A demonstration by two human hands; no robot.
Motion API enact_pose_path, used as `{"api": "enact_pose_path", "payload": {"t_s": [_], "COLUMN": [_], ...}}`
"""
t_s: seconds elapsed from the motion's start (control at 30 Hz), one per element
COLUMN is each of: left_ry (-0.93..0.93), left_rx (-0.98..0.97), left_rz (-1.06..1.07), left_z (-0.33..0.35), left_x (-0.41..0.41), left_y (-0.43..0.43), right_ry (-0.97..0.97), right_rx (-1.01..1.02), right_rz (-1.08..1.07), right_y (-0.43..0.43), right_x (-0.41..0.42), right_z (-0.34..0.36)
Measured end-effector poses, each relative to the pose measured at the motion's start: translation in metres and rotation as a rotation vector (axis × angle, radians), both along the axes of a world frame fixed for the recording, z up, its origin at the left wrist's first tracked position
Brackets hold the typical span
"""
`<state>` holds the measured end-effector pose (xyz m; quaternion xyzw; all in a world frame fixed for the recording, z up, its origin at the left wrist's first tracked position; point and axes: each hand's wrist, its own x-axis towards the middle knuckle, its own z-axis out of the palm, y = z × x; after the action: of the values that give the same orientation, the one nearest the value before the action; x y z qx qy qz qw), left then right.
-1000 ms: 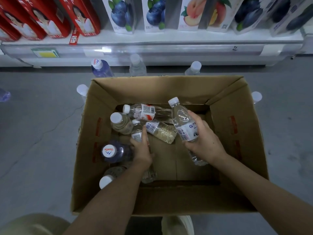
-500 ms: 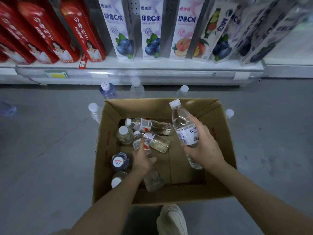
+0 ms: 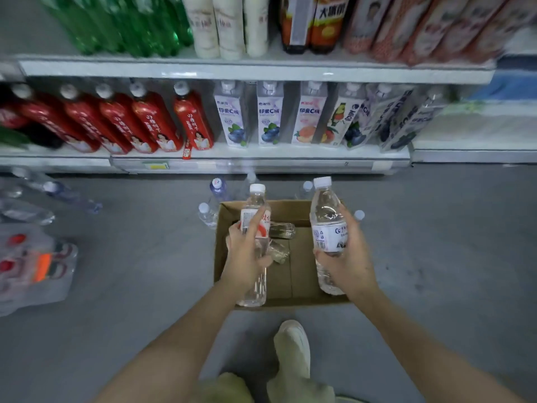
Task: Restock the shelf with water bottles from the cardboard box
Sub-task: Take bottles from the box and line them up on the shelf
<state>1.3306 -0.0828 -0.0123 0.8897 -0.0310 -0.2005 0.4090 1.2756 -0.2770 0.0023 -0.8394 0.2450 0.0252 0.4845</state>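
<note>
Saw far more of the shelf (image 3: 261, 152) beyond the cardboard box (image 3: 220, 257) than a second before: stood well back from the box, no longer bent close over it. Showed red bottles (image 3: 154, 120) and juice cartons (image 3: 268, 117) along the tier just beyond the box, with no plain gap for water in view; too blurred to read on the tier above. Left the box on the grey floor (image 3: 145, 271), with a shrink-wrapped pack (image 3: 32, 266) well to the left of the box and a pale shoe (image 3: 293, 344) on its near side.

Had raised both held bottles out of the box since then, caps up and above its far rim. Meant, by this reading, picking finished for this pair and the carry to the shelf next.

Wrapped the left grip (image 3: 245, 257) round the red-and-white-labelled water bottle (image 3: 255, 199) over the box's left half, one digit laid up across the label. Closed the right grip (image 3: 353, 257) round the blue-labelled water bottle (image 3: 327, 210) over the box's right side, fingers curled at and below the label. Held nothing else in either.

Kept at least two more clear bottles (image 3: 280, 229) lying inside the box at its far end. Counted several capped bottles (image 3: 218, 187) standing on the floor just beyond and beside the box.
</note>
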Motion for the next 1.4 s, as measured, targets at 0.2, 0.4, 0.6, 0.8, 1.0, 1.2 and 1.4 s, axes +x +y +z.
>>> {"api": "enact_pose_path", "payload": {"t_s": [0.2, 0.4, 0.6, 0.8, 1.0, 1.2, 1.4], "left_ry": [-0.166, -0.296, -0.528, -0.638, -0.763, -0.871, -0.924], "left_rx": [-0.008, 0.060, 0.040, -0.026, -0.061, -0.078, -0.207], "left_rz": [-0.055, -0.011, -0.008, -0.022, 0.100, 0.143, 0.222], "left_z": [0.152, 0.303, 0.433, 0.529, 0.604, 0.661, 0.694], "left_x": [-0.004, 0.013, 0.030, 0.042, 0.072, 0.094, 0.114], "left_y": [0.010, 0.013, 0.018, -0.003, -0.058, -0.114, -0.137], "right_ry": [-0.106, -0.227, -0.368, -0.518, -0.683, -0.764, -0.831], "right_rx": [0.027, -0.017, 0.021, -0.031, -0.068, -0.071, 0.017], "right_rz": [0.032, 0.041, 0.051, 0.057, 0.138, 0.225, 0.246], "right_y": [0.011, 0.011, 0.005, -0.019, -0.075, -0.137, -0.167], "right_x": [-0.001, 0.013, 0.028, 0.042, 0.081, 0.121, 0.152], "right_z": [0.135, 0.276, 0.395, 0.487, 0.557, 0.610, 0.645]}}
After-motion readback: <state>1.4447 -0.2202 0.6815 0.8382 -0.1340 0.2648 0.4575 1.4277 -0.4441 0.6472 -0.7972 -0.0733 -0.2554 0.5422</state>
